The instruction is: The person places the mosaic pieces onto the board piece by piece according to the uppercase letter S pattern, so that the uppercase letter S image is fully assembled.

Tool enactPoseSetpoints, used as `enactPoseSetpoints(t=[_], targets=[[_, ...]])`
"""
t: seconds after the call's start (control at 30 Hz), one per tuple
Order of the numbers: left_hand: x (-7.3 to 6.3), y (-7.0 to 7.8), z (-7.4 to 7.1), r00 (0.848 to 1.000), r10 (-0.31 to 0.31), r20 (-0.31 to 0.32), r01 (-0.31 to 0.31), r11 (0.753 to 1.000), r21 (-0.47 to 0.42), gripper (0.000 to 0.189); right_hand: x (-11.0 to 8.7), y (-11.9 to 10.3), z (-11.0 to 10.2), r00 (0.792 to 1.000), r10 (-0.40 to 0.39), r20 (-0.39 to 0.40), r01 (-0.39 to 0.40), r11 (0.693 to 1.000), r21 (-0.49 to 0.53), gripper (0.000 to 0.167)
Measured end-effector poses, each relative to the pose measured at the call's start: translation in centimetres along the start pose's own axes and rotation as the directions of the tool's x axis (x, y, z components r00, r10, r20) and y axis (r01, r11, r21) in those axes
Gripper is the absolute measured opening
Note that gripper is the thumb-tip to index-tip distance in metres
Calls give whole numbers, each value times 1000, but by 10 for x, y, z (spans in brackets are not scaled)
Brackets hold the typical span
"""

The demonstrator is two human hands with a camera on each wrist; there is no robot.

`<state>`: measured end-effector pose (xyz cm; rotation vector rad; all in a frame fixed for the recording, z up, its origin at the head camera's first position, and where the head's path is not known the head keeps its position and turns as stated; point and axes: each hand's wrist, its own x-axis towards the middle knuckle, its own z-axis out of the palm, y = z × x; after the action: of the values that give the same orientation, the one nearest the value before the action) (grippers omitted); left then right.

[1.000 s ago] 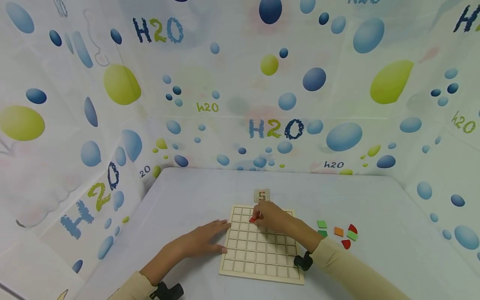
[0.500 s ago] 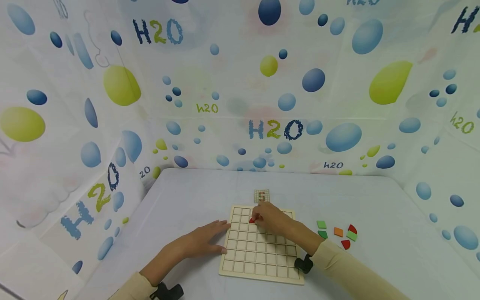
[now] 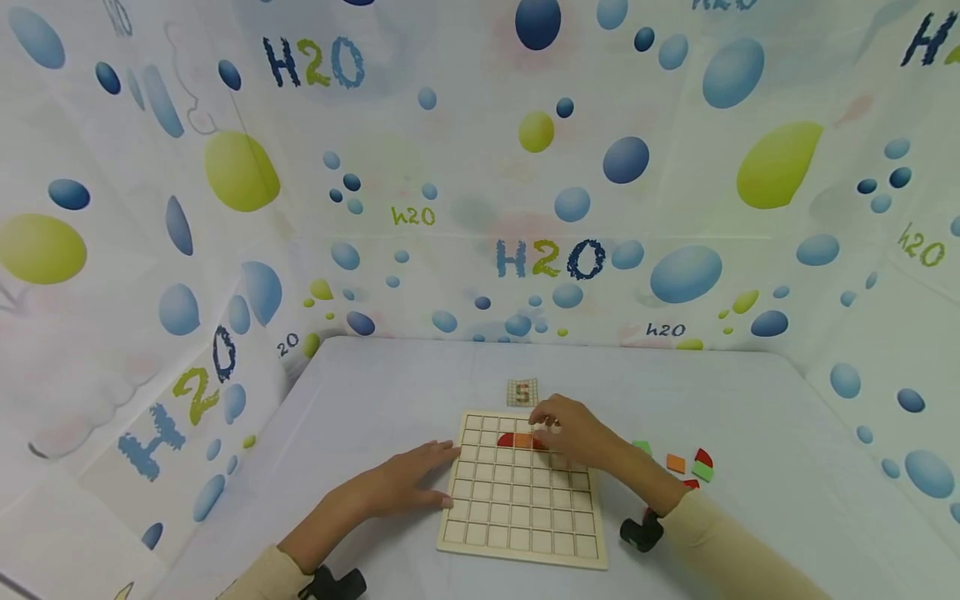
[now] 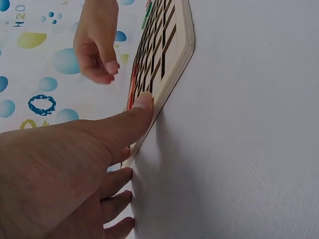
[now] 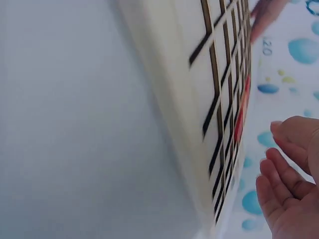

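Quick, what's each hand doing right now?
Left hand: open, touching the edge of the gridded board.
Right hand: open, holding nothing, over the board.

Left hand (image 3: pixel 408 481) outstretched, thumb (image 4: pixel 130 121) apart, right hand (image 3: pixel 576 428) raised, fingers (image 5: pixel 269 199) loosely bent

A white table (image 3: pixel 390 392) carries a gridded board (image 3: pixel 517 504), a small card (image 3: pixel 522 392) and loose coloured tiles (image 3: pixel 676 463)

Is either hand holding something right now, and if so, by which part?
Nothing is held: the right hand hovers empty above the gridded board, while the left hand only touches its left edge.
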<state>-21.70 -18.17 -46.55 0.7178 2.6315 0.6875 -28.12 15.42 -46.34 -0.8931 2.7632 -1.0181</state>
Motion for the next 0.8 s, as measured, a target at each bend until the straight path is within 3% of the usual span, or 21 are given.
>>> enactPoseSetpoints(t=[0.17,0.33,0.53,0.8], targets=[[2,0,0,1000,5,2,-5,1000,10,81,-25,29,-27,988,127,-90,-124,992,33,24],[1,1,-1,1000,3,3,-3,1000,22,81,-54,55,-60,964,233,-127,-222,970,97,37],[-2,1,-2,1000,-4,0,4,1000,24,82,-79,72,-77,935,349,-68,-336,930,150,47],[2,-2,1,1000,-15,10,15,1000,21,82,-95,76,-78,897,442,-12,-439,894,86,41]])
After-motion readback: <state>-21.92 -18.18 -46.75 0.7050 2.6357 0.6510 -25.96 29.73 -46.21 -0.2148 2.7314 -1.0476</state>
